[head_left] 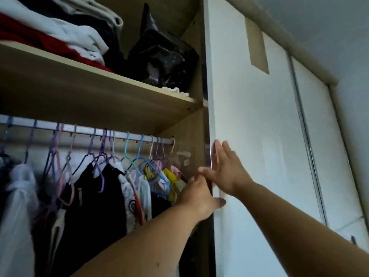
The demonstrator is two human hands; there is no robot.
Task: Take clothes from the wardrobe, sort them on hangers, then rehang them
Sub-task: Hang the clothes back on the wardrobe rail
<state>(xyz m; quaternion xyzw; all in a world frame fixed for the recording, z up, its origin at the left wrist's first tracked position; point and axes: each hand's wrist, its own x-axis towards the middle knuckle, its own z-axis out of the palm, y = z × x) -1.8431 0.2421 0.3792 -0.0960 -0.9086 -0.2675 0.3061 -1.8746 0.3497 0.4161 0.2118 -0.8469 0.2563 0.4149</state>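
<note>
No clothes [95, 196] seem taken from the rail [83, 130] yet. The left hand [197, 196] grips the door [249, 126] edge, the right hand [225, 170] presses it open-palmed; sorting remains.

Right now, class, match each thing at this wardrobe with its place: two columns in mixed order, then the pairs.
1 black bag
2 blue hanger
3 right hand
4 red garment

A hooked on the rail
B flat against the white door
C right end of the shelf
D left end of the shelf

Pairs: 1-C, 2-A, 3-B, 4-D
</note>
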